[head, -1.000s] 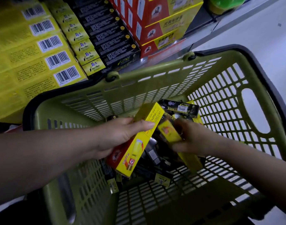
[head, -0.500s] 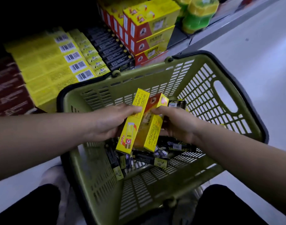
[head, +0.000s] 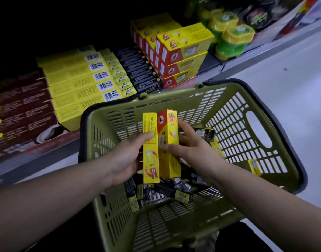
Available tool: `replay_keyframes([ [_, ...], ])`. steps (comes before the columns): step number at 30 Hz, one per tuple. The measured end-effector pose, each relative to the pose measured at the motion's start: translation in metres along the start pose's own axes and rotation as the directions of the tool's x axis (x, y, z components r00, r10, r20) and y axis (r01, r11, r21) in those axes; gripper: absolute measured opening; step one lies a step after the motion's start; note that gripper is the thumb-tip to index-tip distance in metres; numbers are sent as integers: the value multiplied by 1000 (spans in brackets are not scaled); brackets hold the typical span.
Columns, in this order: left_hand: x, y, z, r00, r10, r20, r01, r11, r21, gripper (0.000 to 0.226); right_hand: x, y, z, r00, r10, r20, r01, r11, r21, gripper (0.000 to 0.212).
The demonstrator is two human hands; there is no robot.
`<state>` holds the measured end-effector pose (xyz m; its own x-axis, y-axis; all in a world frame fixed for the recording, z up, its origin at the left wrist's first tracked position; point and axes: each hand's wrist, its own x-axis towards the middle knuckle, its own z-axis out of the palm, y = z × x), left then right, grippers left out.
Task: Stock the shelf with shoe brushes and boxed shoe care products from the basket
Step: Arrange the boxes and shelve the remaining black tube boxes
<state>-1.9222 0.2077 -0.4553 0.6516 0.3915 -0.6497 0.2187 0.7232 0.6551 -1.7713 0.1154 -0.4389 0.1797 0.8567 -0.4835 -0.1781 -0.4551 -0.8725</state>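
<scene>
Looking down, we see a green basket (head: 174,101) standing on the pale floor (head: 292,79), just in front of a low shelf (head: 256,53). Both hands are inside the basket, and each one holds a long box upright, a little above the pile at the bottom.

The left hand (head: 127,157) grips a yellow box (head: 150,148). Its fingers (head: 147,135) are curled over the front face of this box, and the palm is against the left side. The right hand (head: 194,151) holds a yellow and red box (head: 169,142): the thumb lies across the front face and the fingertips come around the right edge near the top. The two boxes stand side by side, and they touch or nearly touch; we cannot tell which.

Under the hands, many small black boxes (head: 167,191) lie in disorder on the basket floor, some with yellow ends.

On the shelf, from left to right, we see dark red boxes (head: 19,106), flat yellow boxes with barcodes (head: 77,82), a row of black packs (head: 139,71), and a stack of red and yellow cartons (head: 183,51) that carry the same print as the boxes in the hands. Far to the right stand green and yellow tubs (head: 230,39). The far part of the shelf is too dark to read.
</scene>
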Motion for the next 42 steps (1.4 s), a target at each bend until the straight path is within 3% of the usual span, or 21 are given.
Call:
replay_keyframes([
  [7, 9, 28, 5, 996, 93, 2, -93, 996, 15, 54, 8, -18, -11, 994, -91, -67, 78, 980, -184, 53],
  [12, 23, 60, 7, 984, 176, 28, -177, 984, 30, 58, 17, -69, -37, 968, -248, -28, 200, 837, -510, 43],
  [15, 25, 84, 5, 970, 241, 8, -241, 970, 39, 51, 25, -113, -47, 916, -402, -1, 277, 634, -722, 30],
  [19, 27, 112, 1, 958, 284, -44, -283, 959, 23, 28, 62, -176, -62, 825, -565, 22, 238, 310, -921, 40],
  [22, 33, 128, 0, 954, 290, -75, -291, 957, 4, 24, 102, -217, -72, 806, -590, 46, 207, 208, -956, 39],
  [25, 42, 140, -1, 962, 260, -85, -262, 965, -11, 21, 143, -243, -78, 828, -546, 129, 99, -83, -992, 46],
  [27, 50, 147, -3, 967, 237, -93, -240, 971, -18, 24, 166, -248, -79, 870, -473, 138, 56, -184, -981, 47],
  [34, 69, 162, -14, 968, 202, -150, -209, 977, -34, 31, 206, -235, -93, 972, -195, 131, 129, -22, -991, 37],
  [42, 83, 165, -10, 957, 215, -192, -237, 966, -99, 28, 210, -217, -97, 980, -162, 120, 142, 133, -981, 42],
])
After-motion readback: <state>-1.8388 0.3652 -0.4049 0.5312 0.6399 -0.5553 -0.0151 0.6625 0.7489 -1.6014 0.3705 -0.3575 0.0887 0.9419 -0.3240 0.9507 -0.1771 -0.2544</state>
